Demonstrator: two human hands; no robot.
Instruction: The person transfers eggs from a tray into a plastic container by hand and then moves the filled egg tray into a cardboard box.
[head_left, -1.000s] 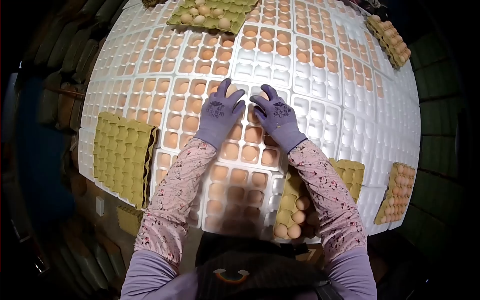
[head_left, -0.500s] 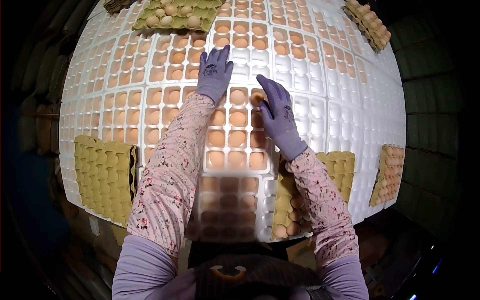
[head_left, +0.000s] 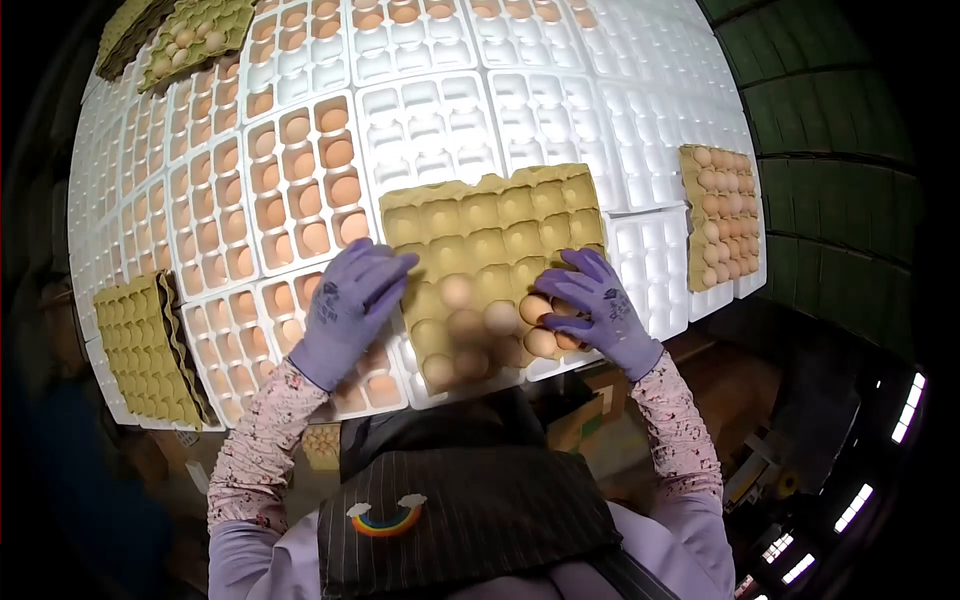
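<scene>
A yellow-green pulp egg tray [head_left: 490, 222] lies in front of me across the white trays, with several eggs [head_left: 502, 318] in its near rows and bare cups at its far side. My purple-gloved right hand [head_left: 603, 318] reaches over the tray's right side, fingers curled round an egg [head_left: 536, 308]. At the tray's left edge is my gloved left hand [head_left: 350, 310], its fingers stretched toward the cardboard and no egg visible in them. Beyond it, a white tray [head_left: 352, 105] is filled with brown eggs [head_left: 312, 198].
White moulded trays [head_left: 425, 130] cover the table, egg-filled on the left and bare toward the right. A full pulp tray [head_left: 722, 215] sits at the right edge. Stacked pulp trays [head_left: 150, 345] stand at the left, and another pulp tray with eggs [head_left: 195, 40] is far left.
My view has turned and shifted right. Both hands have come back from the white trays to the near pulp tray, which now lies between them. My right hand has reached its eggs.
</scene>
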